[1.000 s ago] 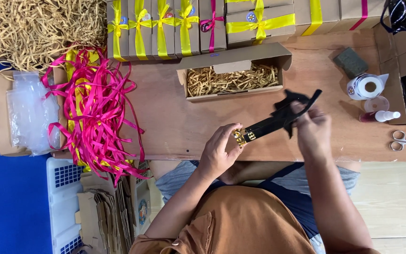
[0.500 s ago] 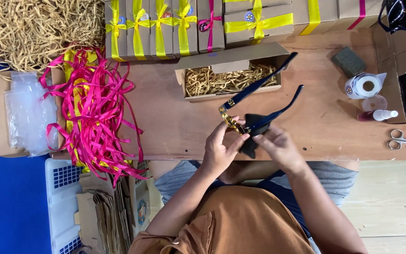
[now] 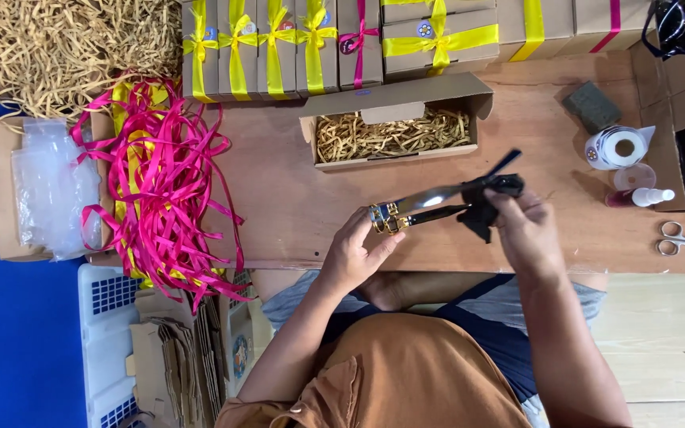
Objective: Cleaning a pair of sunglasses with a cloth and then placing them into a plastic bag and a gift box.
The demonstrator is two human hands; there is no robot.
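Pinching the gold buckle (image 3: 388,218) in the left hand (image 3: 356,255) and the dark folded end in the right hand (image 3: 526,230), the person now holds the black belt (image 3: 445,202) stretched level above the wooden table (image 3: 279,198), no longer angled toward the open box (image 3: 394,135).

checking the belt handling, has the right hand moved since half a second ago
Yes. The right hand has shifted rightward, away from the open cardboard box of straw filler, still gripping the black strap.
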